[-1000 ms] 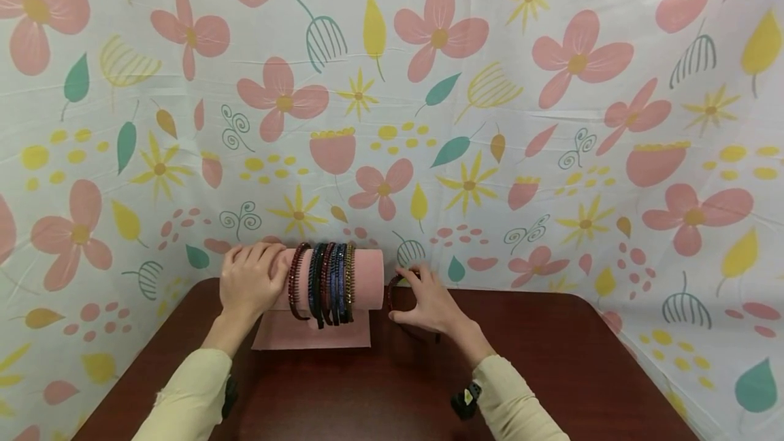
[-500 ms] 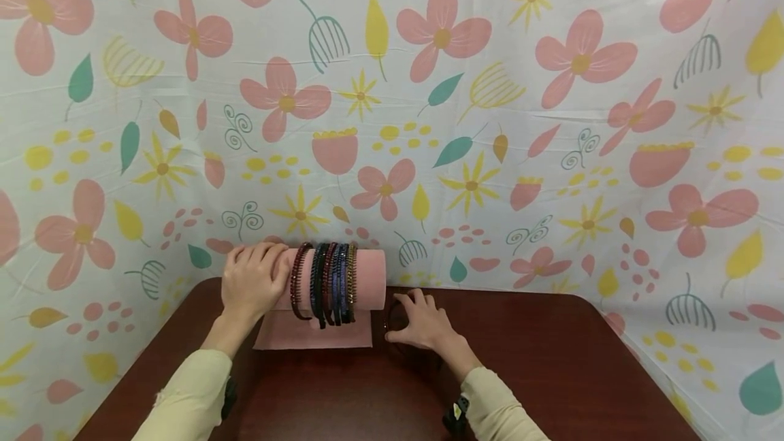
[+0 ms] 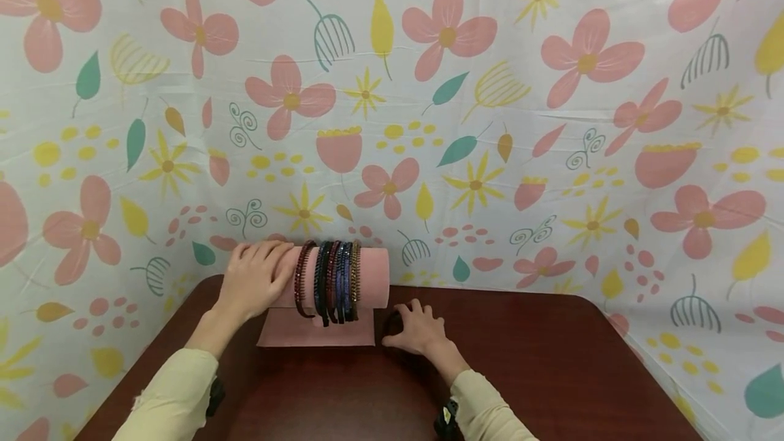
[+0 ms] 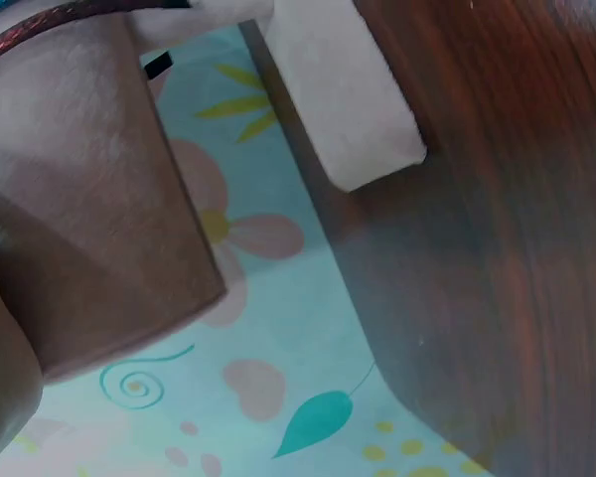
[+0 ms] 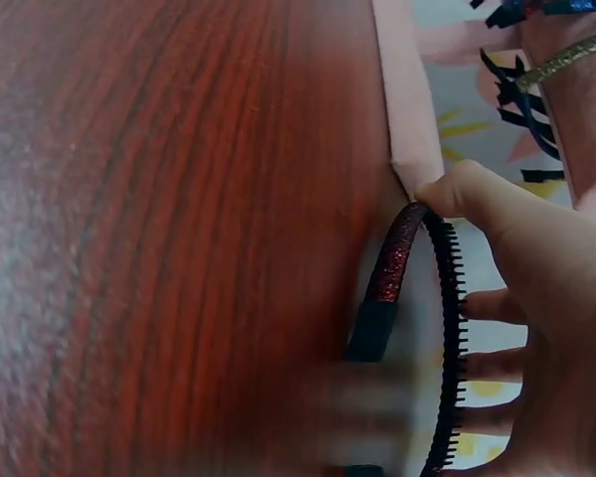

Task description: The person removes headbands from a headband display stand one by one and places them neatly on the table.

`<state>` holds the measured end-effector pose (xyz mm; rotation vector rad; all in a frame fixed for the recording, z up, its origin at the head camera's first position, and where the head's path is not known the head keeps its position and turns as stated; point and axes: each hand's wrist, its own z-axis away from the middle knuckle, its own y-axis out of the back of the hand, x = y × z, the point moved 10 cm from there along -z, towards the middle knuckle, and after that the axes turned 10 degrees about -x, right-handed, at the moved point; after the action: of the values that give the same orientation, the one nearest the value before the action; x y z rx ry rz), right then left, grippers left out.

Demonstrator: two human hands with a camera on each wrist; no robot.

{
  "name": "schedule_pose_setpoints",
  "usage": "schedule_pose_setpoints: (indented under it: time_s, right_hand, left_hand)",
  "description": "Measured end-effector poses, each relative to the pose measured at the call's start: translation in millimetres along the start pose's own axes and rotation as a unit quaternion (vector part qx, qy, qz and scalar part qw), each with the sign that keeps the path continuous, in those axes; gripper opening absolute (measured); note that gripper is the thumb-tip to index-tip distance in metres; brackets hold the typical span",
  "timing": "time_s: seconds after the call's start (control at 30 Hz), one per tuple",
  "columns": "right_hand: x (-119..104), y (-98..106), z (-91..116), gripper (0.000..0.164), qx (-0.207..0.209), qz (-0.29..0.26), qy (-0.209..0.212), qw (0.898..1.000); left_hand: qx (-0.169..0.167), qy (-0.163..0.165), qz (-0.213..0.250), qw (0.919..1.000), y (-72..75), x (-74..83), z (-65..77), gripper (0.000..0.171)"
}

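Note:
My left hand (image 3: 254, 279) grips the left end of a pink padded roll stand (image 3: 373, 278), fingers over its top. In the left wrist view, only part of that hand (image 4: 8, 373) shows against the roll (image 4: 109, 209). Several glittery toothed headbands (image 3: 338, 281) in dark red, black, blue and gold hang side by side around the roll. Just right of the stand, low over the table, my right hand (image 3: 418, 331) holds another headband, dark red with black teeth (image 5: 397, 253). The thumb is at one curve, the fingers along the toothed side; the headband's lower part is blurred.
The stand's flat pink base (image 3: 315, 337) lies on a dark red-brown wooden table (image 3: 331, 393) with rounded far corners. Close behind the table hangs a white curtain (image 3: 380, 148) printed with flowers and leaves.
My right hand has moved down and slightly left with the dark red headband, lowering it toward the table beside the stand. The left hand stays on the roll.

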<state>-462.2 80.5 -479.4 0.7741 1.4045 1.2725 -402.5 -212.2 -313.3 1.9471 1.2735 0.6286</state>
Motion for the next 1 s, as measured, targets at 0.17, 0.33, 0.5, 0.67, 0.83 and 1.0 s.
schedule_pose_setpoints:
  time_s: [0.17, 0.33, 0.5, 0.67, 0.83, 1.0]
  right_hand:
    - [-1, -5, 4, 0.082, -0.013, -0.011, 0.005, 1.0]
    - [-1, -1, 7, 0.085, -0.018, -0.03, 0.014, 0.999]
    - [-1, 14, 11, 0.082, 0.007, -0.034, 0.018, 0.999]
    - [1, 33, 14, 0.072, 0.043, -0.044, 0.022, 0.998]
    - [4, 59, 20, 0.063, 0.087, -0.066, 0.033, 0.993]
    - [3, 84, 26, 0.059, 0.13, -0.092, 0.056, 0.986]
  left_hand:
    - [-0.109, -0.008, 0.009, 0.994, -9.8, -4.0, -0.6, 0.048]
    - [-0.148, -0.013, 0.016, 0.9887, -14.3, -9.0, 0.0, 0.053]
    - [-0.116, -0.018, 0.009, 0.993, -10.1, -10.5, -0.7, 0.054]
    - [-0.073, -0.034, 0.001, 0.9968, -6.8, -8.7, 1.0, 0.053]
    - [-0.032, -0.048, -0.003, 0.9983, -4.5, -6.4, 3.7, 0.054]
    - [-0.005, -0.055, -0.009, 0.9984, -3.0, -6.2, 5.4, 0.054]
